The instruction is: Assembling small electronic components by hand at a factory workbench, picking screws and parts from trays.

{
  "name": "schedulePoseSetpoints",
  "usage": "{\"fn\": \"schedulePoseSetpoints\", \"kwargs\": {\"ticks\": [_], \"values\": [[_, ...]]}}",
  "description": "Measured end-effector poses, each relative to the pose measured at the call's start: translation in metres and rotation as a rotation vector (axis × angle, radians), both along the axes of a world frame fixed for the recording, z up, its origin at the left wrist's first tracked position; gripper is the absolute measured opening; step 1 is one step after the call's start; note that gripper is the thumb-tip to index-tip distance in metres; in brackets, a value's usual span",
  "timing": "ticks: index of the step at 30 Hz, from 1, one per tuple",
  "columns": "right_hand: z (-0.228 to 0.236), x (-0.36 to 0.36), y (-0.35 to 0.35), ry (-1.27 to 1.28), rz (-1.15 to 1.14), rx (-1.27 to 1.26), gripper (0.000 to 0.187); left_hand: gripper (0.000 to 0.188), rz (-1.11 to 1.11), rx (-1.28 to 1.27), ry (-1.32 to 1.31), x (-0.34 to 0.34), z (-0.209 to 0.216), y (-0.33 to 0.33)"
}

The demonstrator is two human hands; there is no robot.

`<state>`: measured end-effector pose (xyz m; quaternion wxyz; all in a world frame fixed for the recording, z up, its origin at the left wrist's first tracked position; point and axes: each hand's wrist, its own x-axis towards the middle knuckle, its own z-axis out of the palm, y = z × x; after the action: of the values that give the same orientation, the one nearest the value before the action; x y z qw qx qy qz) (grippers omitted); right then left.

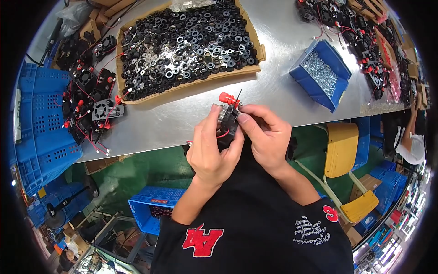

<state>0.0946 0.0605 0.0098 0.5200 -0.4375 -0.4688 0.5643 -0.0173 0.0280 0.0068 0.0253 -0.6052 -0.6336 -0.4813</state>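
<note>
Left hand (207, 153): thumb and fingers clamped round the black-and-grey boxy unit (226, 119). Right hand (271, 137): thumb and index pinching at its upper right side; can't tell if a small piece sits between them. My take: let the left do all the holding, keep right fingertip pressure light and square, and don't lean on the red cylindrical plastic knob (225, 97) or trap the thin red wire (223, 135).

Unit's up off the steel tabletop (157, 130), near its front edge. Looks ribbed grey on the left face, black on the right, knob and a thin dark stem at the far end. Fingers hide the rest.

Beyond it: shallow brown cardboard tray (191, 84) of black rings and silver washers. Right: blue plastic bin (311, 90) of small shiny metal parts.
</note>
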Motion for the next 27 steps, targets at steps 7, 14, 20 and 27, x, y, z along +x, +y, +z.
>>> {"fn": "schedulePoseSetpoints", "kwargs": {"ticks": [7, 14, 20, 27], "values": [[-0.003, 0.007, 0.007, -0.559, -0.039, 0.445, 0.012, 0.054, -0.017, 0.006, 0.017, 0.002, -0.002, -0.002], [0.003, 0.006, 0.006, -0.391, -0.002, 0.284, 0.012, 0.055, -0.007, -0.056, -0.179, 0.002, -0.004, -0.001], [0.0, 0.005, 0.005, -0.012, 0.016, 0.004, 0.016, 0.056, -0.004, -0.048, -0.139, 0.001, 0.0, -0.002], [0.005, 0.01, 0.004, -0.049, 0.08, 0.091, 0.015, 0.057, -0.018, 0.026, -0.079, 0.0, 0.001, -0.001]]}}
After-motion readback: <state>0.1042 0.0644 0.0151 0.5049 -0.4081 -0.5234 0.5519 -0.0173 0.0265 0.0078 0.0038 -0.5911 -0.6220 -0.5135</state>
